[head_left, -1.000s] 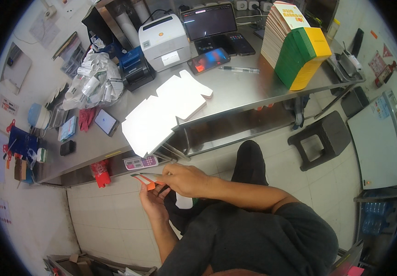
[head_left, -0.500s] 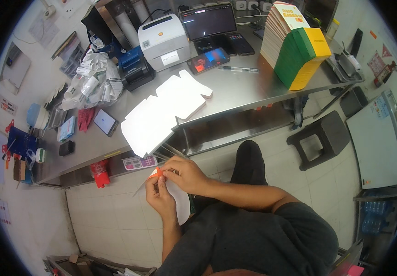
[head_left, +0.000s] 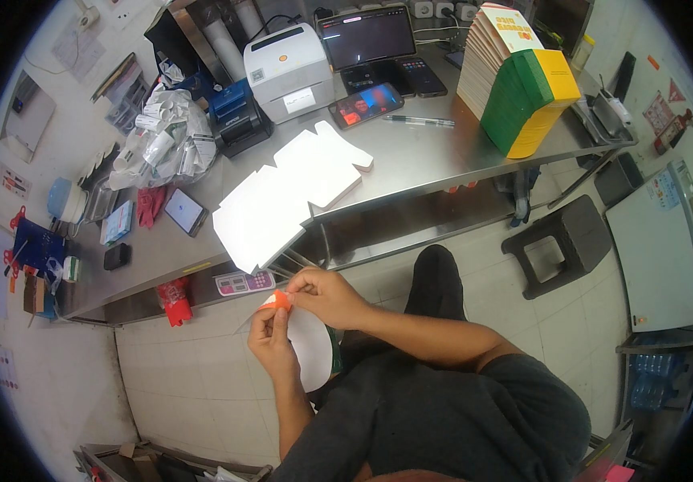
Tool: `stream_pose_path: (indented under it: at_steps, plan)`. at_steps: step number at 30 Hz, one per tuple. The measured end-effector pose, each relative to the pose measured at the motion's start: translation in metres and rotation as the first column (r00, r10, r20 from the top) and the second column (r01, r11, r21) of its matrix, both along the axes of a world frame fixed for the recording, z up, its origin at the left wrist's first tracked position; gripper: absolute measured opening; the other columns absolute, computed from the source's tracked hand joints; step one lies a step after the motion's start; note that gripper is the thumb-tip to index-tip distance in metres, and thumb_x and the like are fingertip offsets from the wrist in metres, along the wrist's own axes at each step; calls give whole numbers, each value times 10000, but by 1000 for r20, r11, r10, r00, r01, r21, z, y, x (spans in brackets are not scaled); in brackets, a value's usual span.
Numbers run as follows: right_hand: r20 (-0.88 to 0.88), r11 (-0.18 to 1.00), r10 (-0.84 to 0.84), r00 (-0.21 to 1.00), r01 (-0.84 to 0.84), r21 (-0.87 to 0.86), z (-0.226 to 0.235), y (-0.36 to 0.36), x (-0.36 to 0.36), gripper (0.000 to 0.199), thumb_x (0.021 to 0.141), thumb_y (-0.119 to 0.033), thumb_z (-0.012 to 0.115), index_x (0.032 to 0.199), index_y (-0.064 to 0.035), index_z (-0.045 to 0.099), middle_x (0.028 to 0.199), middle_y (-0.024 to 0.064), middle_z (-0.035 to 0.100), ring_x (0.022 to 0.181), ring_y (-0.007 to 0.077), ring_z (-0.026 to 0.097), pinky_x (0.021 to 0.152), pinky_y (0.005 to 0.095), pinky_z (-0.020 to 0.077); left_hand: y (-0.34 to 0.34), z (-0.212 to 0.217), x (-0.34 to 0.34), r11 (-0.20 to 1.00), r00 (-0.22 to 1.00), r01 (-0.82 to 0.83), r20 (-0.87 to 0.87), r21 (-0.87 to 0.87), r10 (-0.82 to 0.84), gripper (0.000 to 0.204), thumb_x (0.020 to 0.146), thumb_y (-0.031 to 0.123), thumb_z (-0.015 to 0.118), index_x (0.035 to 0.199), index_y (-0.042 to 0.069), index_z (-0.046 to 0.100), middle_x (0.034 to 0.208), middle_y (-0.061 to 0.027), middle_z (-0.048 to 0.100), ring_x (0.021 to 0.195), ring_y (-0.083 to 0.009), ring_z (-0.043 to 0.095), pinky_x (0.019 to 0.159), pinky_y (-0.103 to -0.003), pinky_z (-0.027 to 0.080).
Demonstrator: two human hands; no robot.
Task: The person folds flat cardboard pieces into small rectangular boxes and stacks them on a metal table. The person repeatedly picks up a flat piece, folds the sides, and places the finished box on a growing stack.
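Observation:
Over my lap, below the bench's front edge, I hold a white card sheet (head_left: 312, 345) with a curved edge. A small orange part (head_left: 282, 300) of it shows at the top, between my fingertips. My left hand (head_left: 273, 341) pinches the card from below, thumb up. My right hand (head_left: 326, 299) closes its fingertips on the orange part from the right. A stack of white flat carton blanks (head_left: 262, 213) lies just beyond my hands, overhanging the bench edge. Part of the held card is hidden behind my left hand.
The steel bench (head_left: 411, 165) carries a label printer (head_left: 289, 72), a phone (head_left: 366, 106), a pen (head_left: 419, 121) and a bag of paper rolls (head_left: 174, 136). Stacked green and yellow cartons (head_left: 519, 104) stand at its right. A dark stool (head_left: 563, 245) is on the floor to the right.
My left hand has shifted slightly left and down, and my right hand slightly left and up. More of the white card's face and the orange part now shows between them.

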State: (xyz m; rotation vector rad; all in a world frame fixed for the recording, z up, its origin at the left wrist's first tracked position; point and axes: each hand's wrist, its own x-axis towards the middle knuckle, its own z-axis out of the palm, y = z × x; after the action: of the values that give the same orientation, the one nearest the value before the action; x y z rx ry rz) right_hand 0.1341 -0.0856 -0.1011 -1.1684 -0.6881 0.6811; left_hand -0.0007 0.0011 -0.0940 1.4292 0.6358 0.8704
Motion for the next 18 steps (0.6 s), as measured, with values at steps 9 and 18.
stream_pose_path:
  at_steps: [9,18]
  plan:
    - [-12,1000,7,1000,-7,-1,7,-1,2,145,964,-84,726,1008,54,731,1051,111,691,920,156,696,829,293,563,2,0,0,999,999,15,48,47,-17,105,1042,47,668,1089,-43,641,1149,-136,692,1052,-194,700,996,-367,603]
    - [-85,991,93,992,-85,101,6,-1,0,124,998,-44,704,1057,60,735,1185,126,664,1047,172,679,931,301,566,1,-3,3,990,998,23,57,141,-31,15,1034,-24,639,1035,-34,628,1083,-113,693,1004,-157,699,956,-332,595]
